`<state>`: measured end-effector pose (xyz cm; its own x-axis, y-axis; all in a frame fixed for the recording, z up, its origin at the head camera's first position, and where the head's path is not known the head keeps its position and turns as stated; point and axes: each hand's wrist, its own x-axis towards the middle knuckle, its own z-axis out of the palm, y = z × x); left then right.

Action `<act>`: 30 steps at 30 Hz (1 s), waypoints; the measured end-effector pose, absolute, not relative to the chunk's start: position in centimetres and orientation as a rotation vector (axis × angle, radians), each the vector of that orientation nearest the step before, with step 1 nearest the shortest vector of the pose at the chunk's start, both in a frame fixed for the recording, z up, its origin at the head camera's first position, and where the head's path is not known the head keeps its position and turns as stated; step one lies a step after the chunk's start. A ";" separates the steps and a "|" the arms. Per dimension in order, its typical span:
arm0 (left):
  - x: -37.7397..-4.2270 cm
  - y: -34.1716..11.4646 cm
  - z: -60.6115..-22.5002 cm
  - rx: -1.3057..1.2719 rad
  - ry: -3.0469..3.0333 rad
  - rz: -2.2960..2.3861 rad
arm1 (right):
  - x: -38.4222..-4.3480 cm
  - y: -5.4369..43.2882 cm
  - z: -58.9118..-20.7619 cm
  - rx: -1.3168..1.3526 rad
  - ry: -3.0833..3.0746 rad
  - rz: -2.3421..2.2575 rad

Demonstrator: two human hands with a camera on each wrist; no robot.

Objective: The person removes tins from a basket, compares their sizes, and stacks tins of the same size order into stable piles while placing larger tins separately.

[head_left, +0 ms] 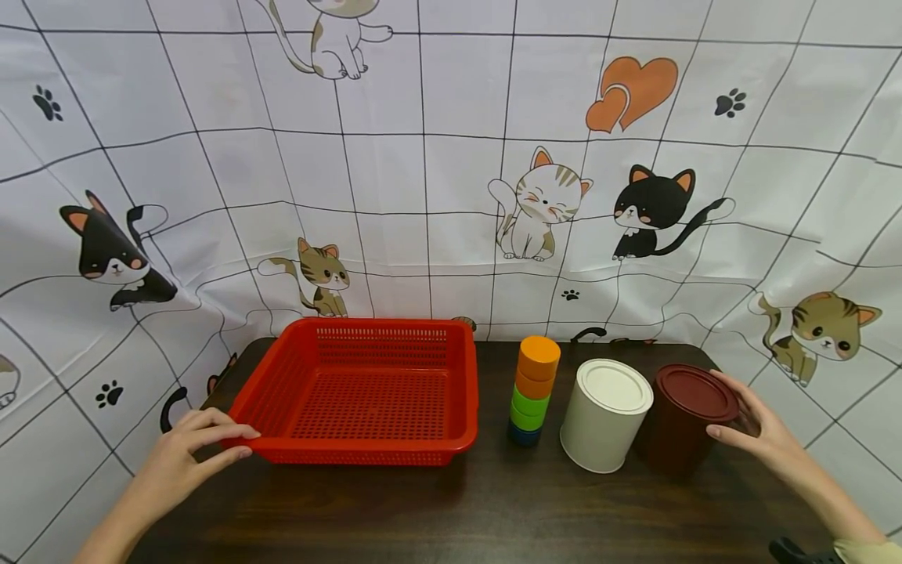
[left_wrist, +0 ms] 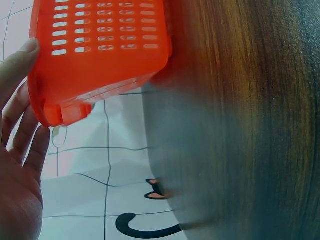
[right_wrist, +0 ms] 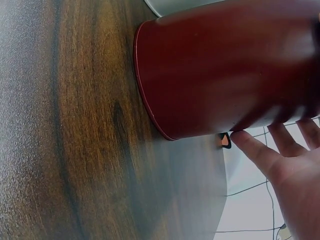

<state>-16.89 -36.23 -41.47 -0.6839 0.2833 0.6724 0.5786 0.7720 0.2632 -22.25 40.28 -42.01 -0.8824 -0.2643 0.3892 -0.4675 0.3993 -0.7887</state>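
A red plastic basket (head_left: 366,454) with slotted walls stands at the left of the dark table. My left hand (head_left: 185,450) holds its near left corner, thumb on the outer side of the rim (left_wrist: 36,90) and fingers round the corner. On the right, a dark red lidded canister (head_left: 680,439) stands upright. My right hand (head_left: 764,427) grips its right side, with the thumb toward the front and fingers behind. Several fingertips (right_wrist: 242,137) meet the canister wall (right_wrist: 225,70) in the right wrist view.
Close beside the dark red canister stands a cream lidded canister (head_left: 606,423). Left of it rises a stack of orange, green and dark blue cups (head_left: 532,392). A cat-patterned sheet (head_left: 451,180) hangs behind the wooden table (head_left: 451,525).
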 end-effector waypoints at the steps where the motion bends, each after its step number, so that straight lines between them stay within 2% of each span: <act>1: -16.9 -36.3 -41.5 -0.640 -2.339 -0.621 | -22.2 40.3 -42.0 0.653 -2.453 1.486; 18: -17.1 -36.2 -41.1 -0.621 -2.363 -0.595 | -21.6 40.2 -41.6 0.611 -2.484 1.513; 30: -16.9 -36.4 -40.9 -0.611 -2.390 -0.567 | -21.5 39.9 -41.2 0.660 -2.531 1.306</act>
